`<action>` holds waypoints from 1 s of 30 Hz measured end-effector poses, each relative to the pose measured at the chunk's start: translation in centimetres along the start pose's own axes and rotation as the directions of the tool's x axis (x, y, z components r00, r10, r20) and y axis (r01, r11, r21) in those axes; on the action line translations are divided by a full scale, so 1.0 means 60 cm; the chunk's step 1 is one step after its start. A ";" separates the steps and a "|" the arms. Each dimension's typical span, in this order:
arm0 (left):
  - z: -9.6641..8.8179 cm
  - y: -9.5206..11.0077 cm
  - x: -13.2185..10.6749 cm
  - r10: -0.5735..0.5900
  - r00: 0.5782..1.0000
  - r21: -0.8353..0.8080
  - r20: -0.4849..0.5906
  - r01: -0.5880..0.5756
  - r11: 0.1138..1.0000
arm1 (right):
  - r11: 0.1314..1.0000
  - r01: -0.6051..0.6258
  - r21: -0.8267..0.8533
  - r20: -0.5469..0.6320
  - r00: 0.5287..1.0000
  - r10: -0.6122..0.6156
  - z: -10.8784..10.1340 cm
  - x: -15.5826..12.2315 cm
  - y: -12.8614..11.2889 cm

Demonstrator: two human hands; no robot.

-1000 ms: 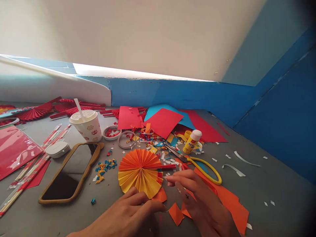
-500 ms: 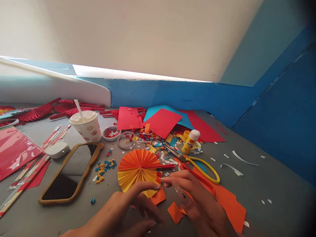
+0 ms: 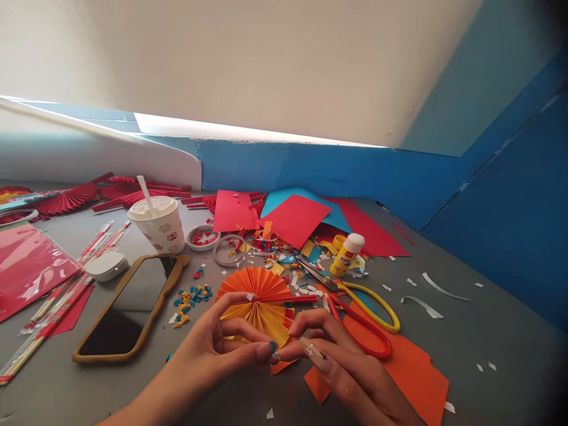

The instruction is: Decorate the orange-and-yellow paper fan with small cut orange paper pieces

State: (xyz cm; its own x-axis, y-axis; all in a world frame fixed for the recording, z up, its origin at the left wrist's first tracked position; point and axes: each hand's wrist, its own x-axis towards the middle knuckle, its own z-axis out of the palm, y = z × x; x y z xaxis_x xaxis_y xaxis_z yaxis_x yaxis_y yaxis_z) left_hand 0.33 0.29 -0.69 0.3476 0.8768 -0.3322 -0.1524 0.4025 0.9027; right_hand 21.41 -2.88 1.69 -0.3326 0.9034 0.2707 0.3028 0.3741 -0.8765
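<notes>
Between the thumb and a fingertip of my left hand (image 3: 231,337) is a small blue paper piece (image 3: 273,347). My right hand (image 3: 341,355) is close on its right, fingers bent and apart, one fingertip at or very near the piece; I see nothing held in it. Behind both hands lies a pleated orange-and-yellow paper fan (image 3: 252,281), partly covered by the left fingers. A red strip (image 3: 306,299) runs from its middle to the right. Folded blue and yellow paper bits (image 3: 193,296) lie left of the fan. Orange paper (image 3: 417,361) is partly under the right hand.
Scissors (image 3: 366,302) with yellow and red handles lie beside the right hand, a glue stick (image 3: 347,254) upright behind. A phone (image 3: 131,307), lidded cup (image 3: 157,225) and white case (image 3: 106,266) stand left. Tape rolls (image 3: 228,250), coloured sheets (image 3: 293,219) and scraps spread across the back.
My left hand has lifted and turned, its index finger now raised in front of the fan. A blue paper piece now shows in its fingertips; the right hand has shifted slightly.
</notes>
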 end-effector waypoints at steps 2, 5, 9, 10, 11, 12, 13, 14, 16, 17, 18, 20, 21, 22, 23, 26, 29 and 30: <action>0.000 -0.001 0.000 -0.001 1.000 -0.007 0.002 0.001 1.000 | 1.000 0.011 0.015 0.000 1.000 -0.011 -0.001 0.001 -0.006; -0.001 -0.002 0.000 0.005 1.000 -0.005 -0.008 -0.005 1.000 | 0.998 -0.040 0.052 0.043 0.998 0.038 0.001 0.001 0.000; 0.000 0.000 -0.001 0.016 1.000 -0.012 -0.002 -0.016 1.000 | 0.981 -0.148 0.123 0.099 0.986 0.137 0.006 -0.001 0.019; 0.000 0.000 -0.001 0.022 1.000 -0.007 -0.001 -0.022 1.000 | 0.975 -0.172 0.138 0.107 0.982 0.158 0.007 -0.001 0.022; 0.001 0.001 -0.002 0.031 1.000 0.004 -0.001 -0.031 1.000 | 0.969 -0.197 0.151 0.119 0.976 0.180 0.007 -0.001 0.025; 0.002 0.001 -0.003 0.045 0.999 0.020 -0.002 -0.045 0.999 | 0.961 -0.226 0.161 0.135 0.969 0.205 0.007 -0.001 0.026; 0.002 0.001 -0.004 0.060 0.998 0.036 -0.005 -0.059 0.998 | 0.952 -0.255 0.170 0.151 0.961 0.231 0.007 0.000 0.027; 0.003 0.002 -0.005 0.073 0.997 0.053 -0.009 -0.073 0.996 | 0.942 -0.284 0.178 0.167 0.952 0.256 0.007 0.000 0.027; 0.004 0.001 -0.008 0.091 0.996 0.087 -0.014 -0.089 0.992 | 0.927 -0.324 0.190 0.180 0.939 0.292 0.006 0.000 0.024; 0.004 0.001 -0.009 0.099 0.995 0.107 -0.013 -0.097 0.990 | 0.923 -0.334 0.191 0.180 0.936 0.302 0.005 0.000 0.023; 0.004 0.001 -0.010 0.110 0.994 0.128 -0.011 -0.108 0.986 | 0.920 -0.341 0.193 0.177 0.934 0.309 0.005 0.000 0.021; 0.002 -0.002 -0.011 0.151 0.988 0.184 0.002 -0.149 0.972 | 0.911 -0.354 0.213 0.169 0.931 0.322 0.006 -0.002 0.018; 0.002 -0.003 -0.012 0.181 0.983 0.216 0.006 -0.178 0.960 | 0.903 -0.362 0.232 0.170 0.929 0.329 0.006 -0.003 0.017; 0.000 -0.005 -0.012 0.213 0.977 0.251 0.008 -0.208 0.945 | 0.893 -0.371 0.256 0.174 0.926 0.335 0.007 -0.003 0.018; -0.001 -0.006 -0.012 0.244 0.970 0.286 0.010 -0.237 0.928 | 0.881 -0.380 0.283 0.186 0.923 0.338 0.008 -0.004 0.020; -0.004 -0.008 -0.013 0.331 0.943 0.404 0.028 -0.314 0.859 | 0.831 -0.400 0.387 0.262 0.911 0.317 0.013 -0.003 0.032; -0.007 -0.005 -0.015 0.411 0.910 0.545 0.048 -0.369 0.753 | 0.729 -0.420 0.541 0.338 0.902 0.269 0.019 -0.002 0.046; -0.008 -0.003 -0.015 0.444 0.894 0.597 0.057 -0.387 0.703 | 0.688 -0.425 0.588 0.355 0.900 0.253 0.021 -0.002 0.050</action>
State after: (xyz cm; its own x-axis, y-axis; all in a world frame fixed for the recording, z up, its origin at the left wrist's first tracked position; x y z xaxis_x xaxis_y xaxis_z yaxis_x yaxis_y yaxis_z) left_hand -0.38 -0.48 -0.70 0.2962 0.9477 0.1193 0.3101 -0.2136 0.9264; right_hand 21.22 -2.12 -1.46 -0.5400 0.8332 -0.1191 -0.1750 -0.2495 -0.9524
